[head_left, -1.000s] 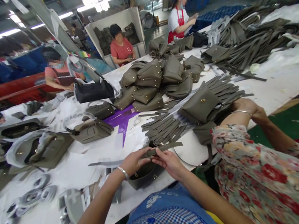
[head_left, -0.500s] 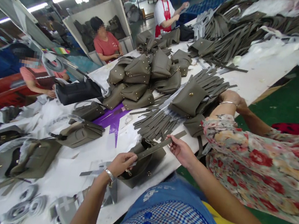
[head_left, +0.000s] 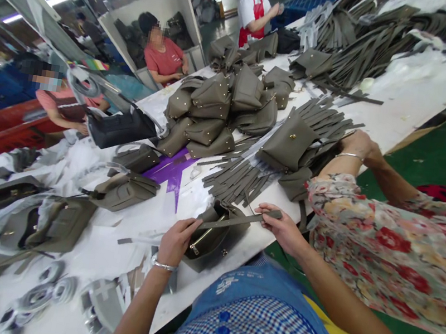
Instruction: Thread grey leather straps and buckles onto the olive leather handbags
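Note:
A flat olive strap (head_left: 235, 221) is stretched between my two hands. My left hand (head_left: 175, 241) pinches its left end, and my right hand (head_left: 281, 227) grips it near the other end. Just below the strap, an olive bag (head_left: 210, 247) with an open brass zipper lies at the near edge of the white table (head_left: 181, 296). Beyond the strap, a fan of loose olive straps (head_left: 233, 180) is spread out.
Olive bags (head_left: 212, 97) are heaped mid-table. More bags (head_left: 66, 221) and wrapped rolls (head_left: 37, 295) lie at left. A co-worker's floral sleeve (head_left: 387, 249) and hands are close on my right. Three people stand across the table.
The strap is now held more level, and my left hand has risen slightly. My right hand has shifted a little to the right. More of the bag's zipper shows.

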Tool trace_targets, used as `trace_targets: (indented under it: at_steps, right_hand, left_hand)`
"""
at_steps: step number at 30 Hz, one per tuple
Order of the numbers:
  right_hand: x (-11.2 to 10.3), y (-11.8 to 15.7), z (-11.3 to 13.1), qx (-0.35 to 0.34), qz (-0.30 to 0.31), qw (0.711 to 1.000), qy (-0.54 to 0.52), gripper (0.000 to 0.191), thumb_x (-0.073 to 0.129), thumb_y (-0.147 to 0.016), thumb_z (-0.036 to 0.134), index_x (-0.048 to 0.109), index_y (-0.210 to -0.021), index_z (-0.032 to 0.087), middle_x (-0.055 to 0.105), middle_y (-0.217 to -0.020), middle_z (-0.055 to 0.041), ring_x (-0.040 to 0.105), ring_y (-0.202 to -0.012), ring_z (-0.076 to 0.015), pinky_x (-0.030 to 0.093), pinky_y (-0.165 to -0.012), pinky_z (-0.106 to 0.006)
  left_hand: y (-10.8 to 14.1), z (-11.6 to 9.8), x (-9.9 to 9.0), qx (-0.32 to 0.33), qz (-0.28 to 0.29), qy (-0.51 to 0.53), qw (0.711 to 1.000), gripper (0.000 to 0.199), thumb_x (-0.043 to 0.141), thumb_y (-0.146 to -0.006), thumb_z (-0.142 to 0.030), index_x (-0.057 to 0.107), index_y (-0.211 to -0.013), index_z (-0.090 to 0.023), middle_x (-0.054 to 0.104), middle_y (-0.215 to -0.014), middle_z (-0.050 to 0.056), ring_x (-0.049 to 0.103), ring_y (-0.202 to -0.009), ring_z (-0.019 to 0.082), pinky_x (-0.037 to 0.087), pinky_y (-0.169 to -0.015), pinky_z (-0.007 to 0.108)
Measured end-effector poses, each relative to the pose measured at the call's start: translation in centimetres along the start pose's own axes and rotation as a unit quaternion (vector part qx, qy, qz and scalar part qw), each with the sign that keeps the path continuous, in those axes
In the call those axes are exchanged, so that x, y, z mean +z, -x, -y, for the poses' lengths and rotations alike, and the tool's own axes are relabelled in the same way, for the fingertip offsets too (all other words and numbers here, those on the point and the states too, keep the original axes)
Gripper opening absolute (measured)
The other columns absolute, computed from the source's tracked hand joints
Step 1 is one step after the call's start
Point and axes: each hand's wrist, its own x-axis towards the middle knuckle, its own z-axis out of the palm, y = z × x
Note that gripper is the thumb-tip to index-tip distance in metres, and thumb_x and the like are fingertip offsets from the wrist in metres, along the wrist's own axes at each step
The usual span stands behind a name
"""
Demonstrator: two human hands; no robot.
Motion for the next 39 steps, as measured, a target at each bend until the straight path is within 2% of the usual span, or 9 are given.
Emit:
trace_targets:
  at_steps: [8, 15, 19, 22, 24, 26, 29, 35, 39]
  right_hand:
    - [-0.2, 1.2, -0.9, -0.019, 0.027, 0.995, 0.089, 0.032, 0.069, -0.074, 0.036, 0.067, -0.101, 0.021, 0.064, -0.114, -0.0072, 0.056, -0.084, -0.0146, 0.046, -0.073, -0.027]
    - [-1.1, 1.4, -1.8, -0.009, 0.021, 0.995, 0.1, 0.029, 0.072, -0.071, 0.033, 0.066, -0.097, 0.021, 0.065, -0.112, -0.0064, 0.058, -0.081, -0.0129, 0.047, -0.075, -0.028]
    - [-1.3, 1.4, -1.9, 0.012, 0.009, 0.998, 0.059, 0.032, 0.075, -0.068, 0.03, 0.065, -0.097, 0.021, 0.068, -0.094, -0.0033, 0.06, -0.078, -0.0129, 0.049, -0.076, -0.029]
    - [-1.1, 1.3, -1.6, 0.01, -0.003, 1.0, 0.02, 0.025, 0.074, -0.07, 0.033, 0.066, -0.089, 0.02, 0.068, -0.098, -0.005, 0.061, -0.076, -0.0126, 0.052, -0.075, -0.03]
    - [-0.7, 1.1, -1.2, -0.009, -0.016, 0.999, 0.027, 0.021, 0.072, -0.072, 0.035, 0.067, -0.084, 0.019, 0.069, -0.093, -0.0055, 0.061, -0.071, -0.0114, 0.052, -0.071, -0.028]
    - [0.2, 0.9, -1.0, -0.022, -0.025, 0.997, 0.063, 0.022, 0.071, -0.073, 0.037, 0.068, -0.082, 0.017, 0.07, -0.076, -0.0043, 0.061, -0.064, -0.0117, 0.053, -0.067, -0.027]
    - [2.5, 0.5, -1.1, -0.015, -0.02, 0.994, 0.105, 0.026, 0.071, -0.073, 0.038, 0.068, -0.082, 0.014, 0.067, -0.062, -0.0032, 0.062, -0.057, -0.0132, 0.054, -0.06, -0.027]
    - [6.9, -0.6, -2.6, 0.03, 0.033, 0.995, 0.087, 0.03, 0.067, -0.076, 0.042, 0.064, -0.081, 0.013, 0.068, -0.061, -0.0039, 0.064, -0.055, -0.0136, 0.055, -0.057, -0.026]
    - [6.6, -2.4, -2.8, 0.046, 0.104, 0.989, 0.095, 0.036, 0.061, -0.08, 0.046, 0.064, -0.098, 0.014, 0.07, -0.075, -0.0061, 0.067, -0.067, -0.0156, 0.057, -0.067, -0.029]
  left_hand:
    - [1.1, 0.1, 0.6, 0.025, -0.066, -0.011, 0.997, 0.043, 0.039, -0.089, -0.012, 0.053, -0.127, -0.027, 0.061, -0.118, 0.005, 0.055, -0.108, 0.018, 0.048, -0.095, 0.033]
    - [1.3, 0.1, 1.0, 0.009, -0.07, 0.026, 0.997, 0.042, 0.035, -0.091, -0.014, 0.053, -0.127, -0.026, 0.06, -0.121, 0.005, 0.055, -0.111, 0.017, 0.046, -0.098, 0.034]
    - [1.5, 0.8, 1.2, -0.046, -0.021, 0.058, 0.997, 0.037, 0.04, -0.092, -0.029, 0.053, -0.127, -0.025, 0.067, -0.113, 0.005, 0.063, -0.1, 0.017, 0.049, -0.091, 0.029]
    - [1.6, 1.1, 1.0, -0.114, 0.051, 0.077, 0.989, 0.038, 0.04, -0.091, -0.039, 0.055, -0.124, -0.026, 0.071, -0.103, 0.003, 0.067, -0.085, 0.017, 0.051, -0.081, 0.026]
    - [1.3, 0.9, 0.7, -0.141, 0.073, 0.086, 0.983, 0.038, 0.036, -0.092, -0.041, 0.06, -0.119, -0.027, 0.071, -0.104, 0.001, 0.068, -0.086, 0.018, 0.05, -0.08, 0.027]
    - [0.7, 0.4, 0.5, -0.158, 0.074, 0.087, 0.981, 0.039, 0.032, -0.093, -0.041, 0.062, -0.114, -0.027, 0.071, -0.104, 0.0, 0.067, -0.089, 0.019, 0.049, -0.08, 0.027]
    - [-1.0, -1.1, 0.7, -0.162, 0.068, 0.085, 0.981, 0.038, 0.033, -0.093, -0.041, 0.063, -0.112, -0.028, 0.071, -0.105, 0.0, 0.067, -0.089, 0.018, 0.048, -0.078, 0.026]
    - [-4.6, -4.5, 1.7, -0.095, 0.087, 0.139, 0.982, 0.04, 0.033, -0.093, -0.045, 0.065, -0.107, -0.026, 0.07, -0.101, 0.002, 0.065, -0.087, 0.018, 0.045, -0.077, 0.026]
    - [-5.6, -5.3, 1.6, -0.096, 0.084, 0.241, 0.962, 0.043, 0.034, -0.092, -0.046, 0.065, -0.103, -0.02, 0.069, -0.077, 0.002, 0.061, -0.067, 0.014, 0.044, -0.068, 0.024]
